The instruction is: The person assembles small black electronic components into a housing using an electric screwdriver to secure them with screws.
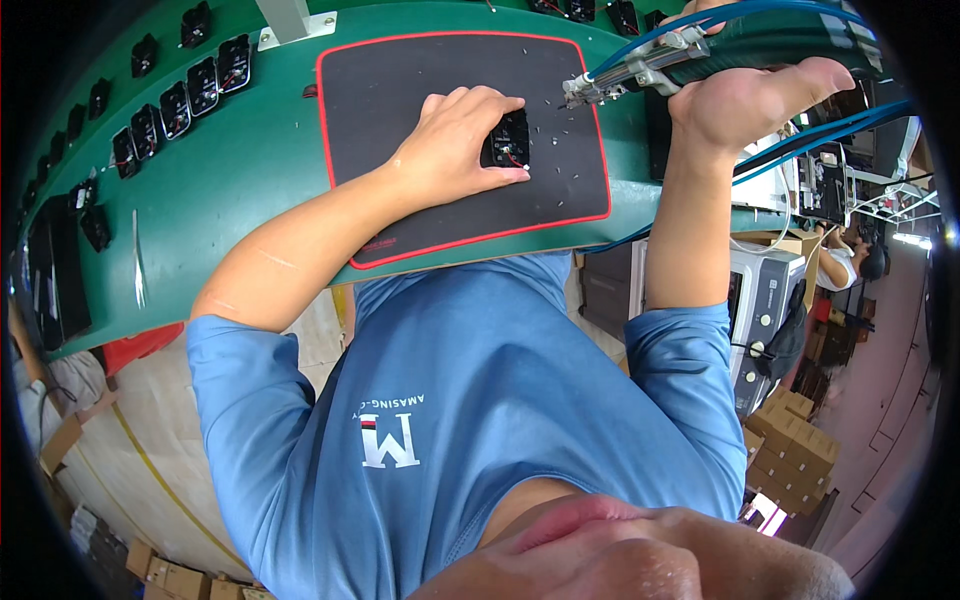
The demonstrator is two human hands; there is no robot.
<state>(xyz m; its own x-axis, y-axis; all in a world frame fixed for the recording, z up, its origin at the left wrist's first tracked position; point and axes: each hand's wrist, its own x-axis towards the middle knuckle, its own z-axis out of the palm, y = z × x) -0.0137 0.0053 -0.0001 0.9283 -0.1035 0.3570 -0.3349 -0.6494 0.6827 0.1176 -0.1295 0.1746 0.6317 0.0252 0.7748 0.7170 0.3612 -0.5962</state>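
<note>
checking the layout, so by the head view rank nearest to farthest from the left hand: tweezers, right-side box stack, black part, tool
1. Black part: in the left hand's grip
2. Tool: to the hand's right
3. Tweezers: far left, on the green table
4. Box stack: lower right, beyond the table

My left hand (450, 140) spans wide; my right hand (745, 105) grips.
Left thumb (503, 177) stands below the fingers (488, 101); both forearms (325, 225) are bare.
</note>
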